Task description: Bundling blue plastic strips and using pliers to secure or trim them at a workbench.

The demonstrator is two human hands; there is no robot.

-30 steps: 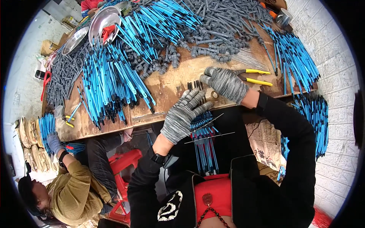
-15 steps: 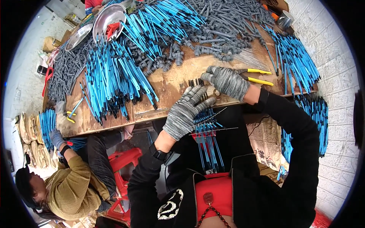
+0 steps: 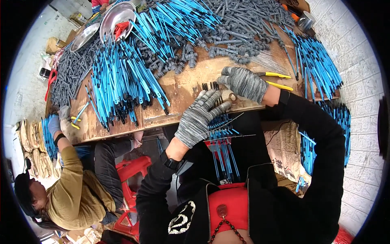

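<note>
My left hand [image 3: 200,117], in a grey striped knit glove, lies with fingers stretched over a row of blue sticks [image 3: 221,140] at the table's near edge. Their black tips [image 3: 211,86] show past its fingertips, and the blue lengths hang over my lap. Two thin rods [image 3: 231,139] cross the sticks near my left wrist. Just right of the black tips, my right hand [image 3: 245,84], gloved alike, has its fingers curled; what they pinch, if anything, is hidden. Beside it lie pliers with yellow handles [image 3: 280,86], partly covered by that hand.
Heaps of blue sticks [image 3: 120,81] and grey plastic fittings [image 3: 243,24] cover the far side of the wooden table [image 3: 183,87]. Thin clear strands [image 3: 270,61] lie at right. Metal bowls [image 3: 116,20] stand at back left. A co-worker [image 3: 77,191] sits at left near a red stool [image 3: 132,171].
My left hand stays on the sticks; my right hand shifts only slightly beside the black tips. The co-worker's gloved hand has risen from low beside the table toward its left edge.
</note>
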